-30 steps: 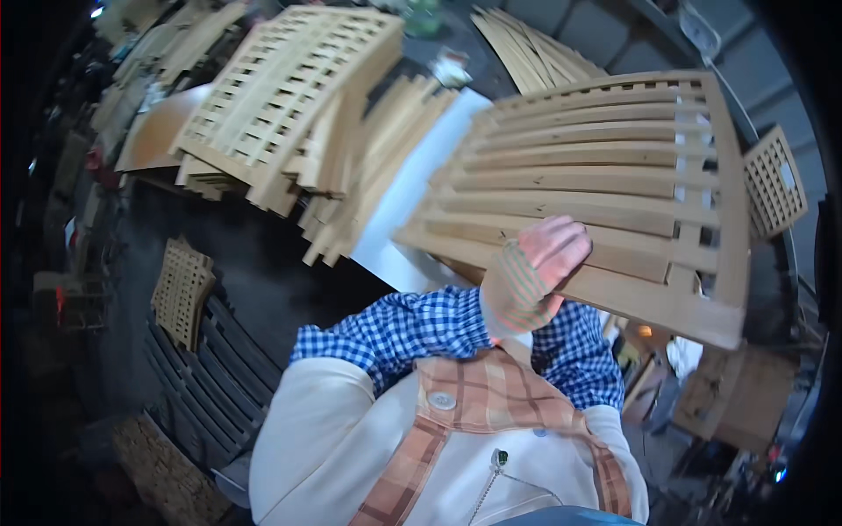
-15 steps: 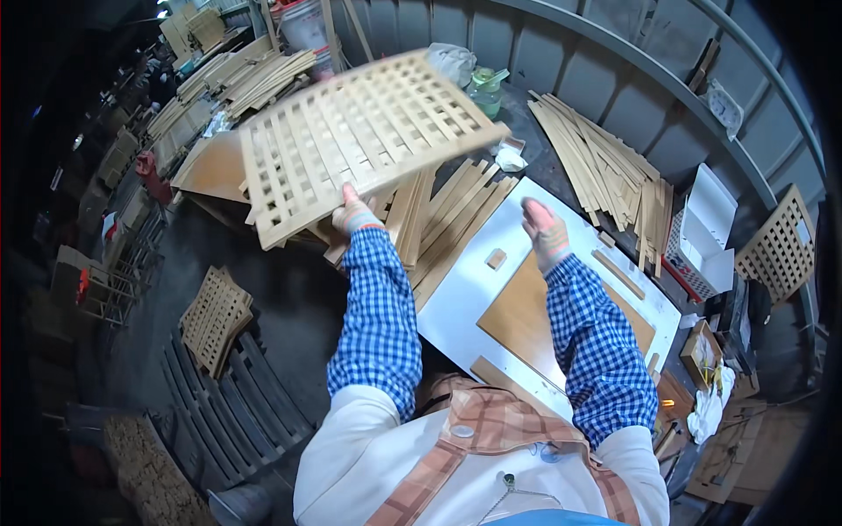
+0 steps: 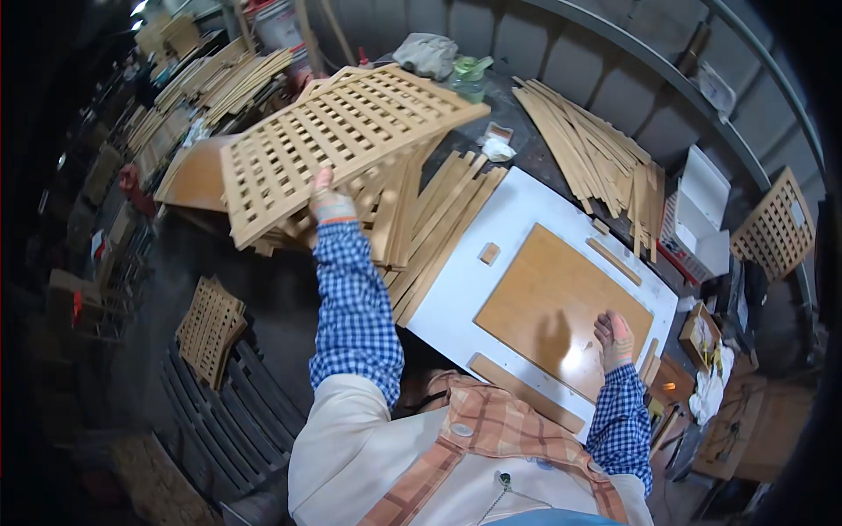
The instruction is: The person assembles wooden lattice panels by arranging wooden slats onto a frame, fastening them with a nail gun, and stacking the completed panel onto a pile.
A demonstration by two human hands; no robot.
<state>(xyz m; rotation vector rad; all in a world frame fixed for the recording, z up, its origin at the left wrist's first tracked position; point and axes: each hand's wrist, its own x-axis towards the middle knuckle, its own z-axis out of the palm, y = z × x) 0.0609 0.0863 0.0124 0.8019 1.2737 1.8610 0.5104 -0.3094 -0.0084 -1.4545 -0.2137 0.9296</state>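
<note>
A pale wooden lattice panel (image 3: 346,131) is gripped at its near edge by my left hand (image 3: 331,202), with the thumb on top and the other fingers hidden underneath. It lies tilted over a stack of similar lattice panels, whose corners show behind and below it. My right hand (image 3: 616,337) hovers over the right part of a brown rectangular board (image 3: 561,307), its fingers loosely bent and holding nothing. The brown board rests on a white board (image 3: 447,307). Wooden strips and small blocks, including a long near strip (image 3: 526,394), lie around it.
Loose wooden slats (image 3: 443,223) lie between the stack and the white board. More slats (image 3: 588,149) fan out behind, beside an open white box (image 3: 697,210). A green plastic jug (image 3: 469,79) stands at the back. At left, lattice pieces (image 3: 210,329) sit on a dark slatted stand (image 3: 232,412).
My left hand has lowered the lattice panel leftward onto or just above the stack. My right hand has moved down and right, toward me, over the brown board.
</note>
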